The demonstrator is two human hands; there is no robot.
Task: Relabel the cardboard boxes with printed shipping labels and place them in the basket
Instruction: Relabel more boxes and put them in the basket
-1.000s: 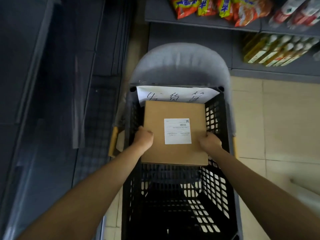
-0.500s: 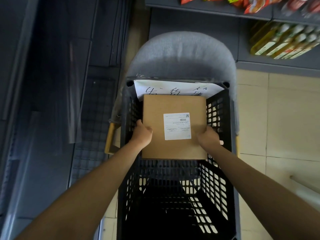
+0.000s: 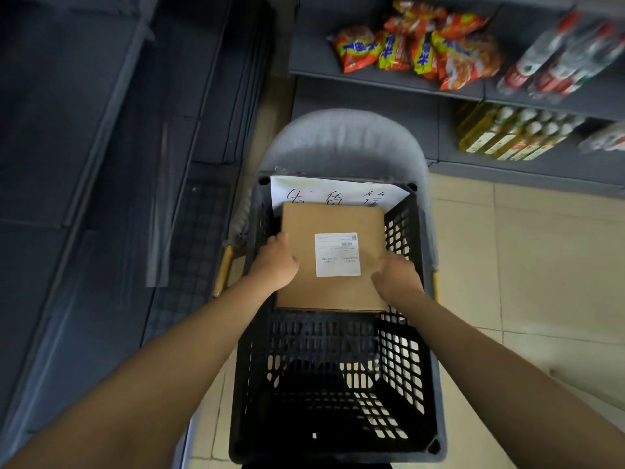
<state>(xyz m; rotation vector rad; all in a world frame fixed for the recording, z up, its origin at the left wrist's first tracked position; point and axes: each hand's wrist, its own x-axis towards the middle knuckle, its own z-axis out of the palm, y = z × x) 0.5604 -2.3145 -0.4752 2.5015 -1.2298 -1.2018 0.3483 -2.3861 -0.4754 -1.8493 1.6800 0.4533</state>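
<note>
A flat brown cardboard box (image 3: 333, 221) with a white printed shipping label (image 3: 337, 254) on top lies low inside the far end of the black plastic basket (image 3: 411, 360). My left hand (image 3: 277, 262) grips the box's left edge, fingers curled over it. Slightly blurred, my right hand (image 3: 396, 277) holds the box's right edge near the front corner, close to the basket's right wall. The nearer half of the basket holds nothing.
A white sheet with handwriting (image 3: 333, 194) is fixed to the basket's far wall. The basket sits on a grey padded chair (image 3: 341, 143). Shelves behind hold snack packets (image 3: 416, 45) and bottles (image 3: 507, 137). Dark cabinets stand left; tiled floor (image 3: 527, 265) lies right.
The box has gone down into the basket's far end between both hands. The camera has tilted up, showing more of the shelves.
</note>
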